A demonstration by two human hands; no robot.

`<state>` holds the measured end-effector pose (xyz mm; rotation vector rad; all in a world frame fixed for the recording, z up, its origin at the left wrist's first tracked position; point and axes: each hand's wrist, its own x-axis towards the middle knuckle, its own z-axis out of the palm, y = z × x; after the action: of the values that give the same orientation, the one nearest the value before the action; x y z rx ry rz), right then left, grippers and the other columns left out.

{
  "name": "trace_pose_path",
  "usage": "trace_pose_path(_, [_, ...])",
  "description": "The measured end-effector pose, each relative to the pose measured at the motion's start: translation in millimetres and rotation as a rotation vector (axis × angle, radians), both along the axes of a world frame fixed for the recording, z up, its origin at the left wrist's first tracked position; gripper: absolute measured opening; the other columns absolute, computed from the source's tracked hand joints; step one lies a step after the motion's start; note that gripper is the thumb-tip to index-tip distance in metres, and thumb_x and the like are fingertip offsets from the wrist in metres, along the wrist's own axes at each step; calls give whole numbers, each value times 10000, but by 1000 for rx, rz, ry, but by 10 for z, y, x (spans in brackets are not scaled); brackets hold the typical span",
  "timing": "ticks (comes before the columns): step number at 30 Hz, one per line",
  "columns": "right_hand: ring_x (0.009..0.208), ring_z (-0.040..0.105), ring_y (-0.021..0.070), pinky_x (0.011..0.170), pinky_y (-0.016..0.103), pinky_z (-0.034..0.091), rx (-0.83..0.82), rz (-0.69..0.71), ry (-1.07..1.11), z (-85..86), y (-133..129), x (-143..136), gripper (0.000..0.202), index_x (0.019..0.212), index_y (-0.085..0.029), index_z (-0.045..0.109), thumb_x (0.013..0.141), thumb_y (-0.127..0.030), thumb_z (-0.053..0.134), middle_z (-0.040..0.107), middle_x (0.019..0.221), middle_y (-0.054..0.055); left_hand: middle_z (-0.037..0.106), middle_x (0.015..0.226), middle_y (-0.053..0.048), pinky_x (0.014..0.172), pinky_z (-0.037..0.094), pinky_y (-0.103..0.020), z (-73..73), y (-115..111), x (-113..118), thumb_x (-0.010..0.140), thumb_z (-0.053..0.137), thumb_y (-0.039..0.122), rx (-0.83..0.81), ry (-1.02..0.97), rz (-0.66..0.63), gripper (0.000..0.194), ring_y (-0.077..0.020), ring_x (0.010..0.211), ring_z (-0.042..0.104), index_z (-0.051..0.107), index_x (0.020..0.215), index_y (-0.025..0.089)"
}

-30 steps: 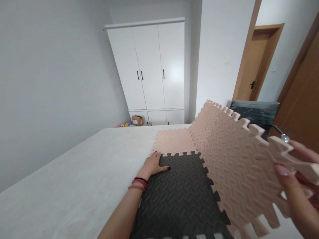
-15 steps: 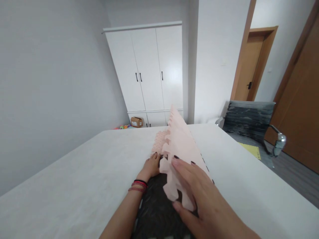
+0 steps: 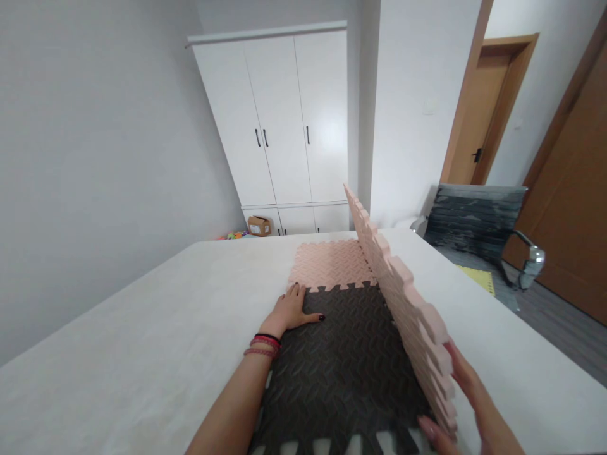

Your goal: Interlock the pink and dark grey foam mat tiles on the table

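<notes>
While pressing the left hand (image 3: pixel 289 311), with thumb spread wide of the fingers, onto the upper left edge of the black textured foam tile with puzzle-cut edges (image 3: pixel 348 360) at lower center, pinched the near end of the upright pale pink foam tile (image 3: pixel 403 306) in the right hand (image 3: pixel 488 420) at lower right. Had fingers on its right side, thumb at its near lower corner. Held it steeply on edge along the black tile's right side, from center to lower right. Could not tell about any interlock along its bottom edge. Saw a flat pale pink foam tile (image 3: pixel 332 262) at center, meeting the black tile's far edge. Had both flat tiles on the broad white surface (image 3: pixel 190 347). Wore red and black bracelets (image 3: pixel 265 344) on the left wrist. Noted a white cabinet with black handles (image 3: pixel 279 120) at upper center, a brown cardboard box (image 3: pixel 259 226) left of center, a dark chair with shiny metal armrests (image 3: pixel 474 218) at right.
</notes>
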<state>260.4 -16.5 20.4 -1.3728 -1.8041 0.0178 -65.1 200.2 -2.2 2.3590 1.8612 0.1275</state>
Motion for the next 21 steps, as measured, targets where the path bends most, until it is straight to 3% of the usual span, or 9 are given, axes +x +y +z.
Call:
trace_pose_path(7, [1257,463,244,1009,331,458,43,0,-62,-270,207,-27,720,1483,-190,193,855,-282,534,448,1405,103,176,1546,-198,1123,223,-482,-14,-8,9,609,505,822,-36,30,22,1134,-342,1428,156,223,1459,127])
trace_pose_path(10, [1158,555,205,939,274,496,33,40,-78,-316,238,59,586,1441,-209,318,883,-272,486,564,1297,74,149,1556,-187,1116,227,-508,-16,-3,17,618,488,822,-51,42,29,1132,-341,1433,131,197,1470,136])
trace_pose_path(15, [959,661,220,787,243,549,-51,-41,51,-271,221,384,361,1074,-211,679,873,-444,490,697,1044,65,130,1559,-186,1120,221,-509,-13,20,29,617,476,829,-73,56,39,1159,-335,1437,117,180,1479,113])
trace_pose_path(18, [797,693,218,635,219,567,-145,-93,138,-257,233,616,408,939,-220,731,832,-538,499,724,838,51,123,1561,-181,1126,219,-489,-7,27,34,609,480,831,-80,61,48,1170,-326,1438,120,172,1483,117])
trace_pose_path(21, [775,694,229,605,220,572,-240,-193,271,-229,277,816,416,839,-206,742,796,-566,539,722,793,54,124,1563,-170,1116,234,-510,8,19,41,597,479,840,-86,71,64,1178,-329,1436,127,177,1484,126])
